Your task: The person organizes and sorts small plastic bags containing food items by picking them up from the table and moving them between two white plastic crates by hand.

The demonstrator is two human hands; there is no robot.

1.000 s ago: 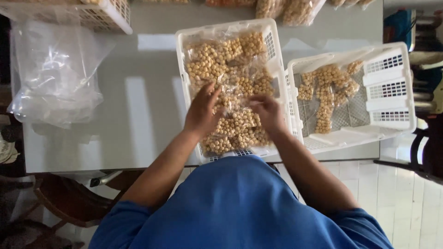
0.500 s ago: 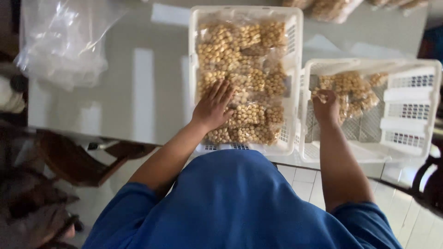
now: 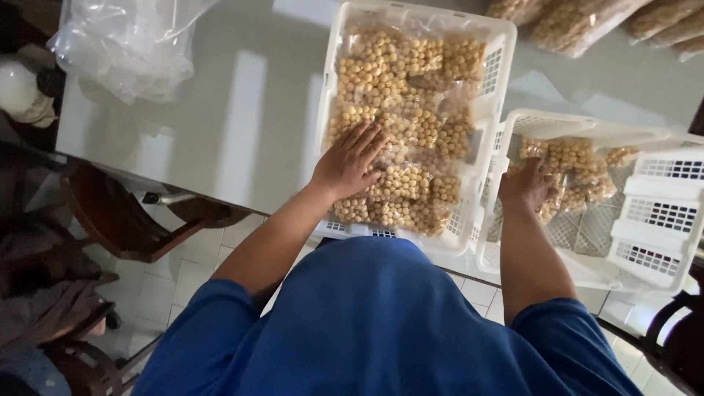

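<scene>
Resting flat with the fingers spread, the left hand point(image 3: 348, 163) lies on the clear bags of round yellow snacks point(image 3: 400, 110) that fill the white basket point(image 3: 493, 70) in the upper middle of the frame. The right hand point(image 3: 526, 185) is inside the second white basket point(image 3: 664, 213) at the right and touches a snack bag point(image 3: 576, 165) there; whether it grips the bag cannot be told. Crumpled clear plastic point(image 3: 132, 40) lies at the upper left on the grey table point(image 3: 220, 125).

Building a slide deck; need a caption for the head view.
Left hand flat on packets in full white basket; right hand among packets in neighbouring basket.
</scene>
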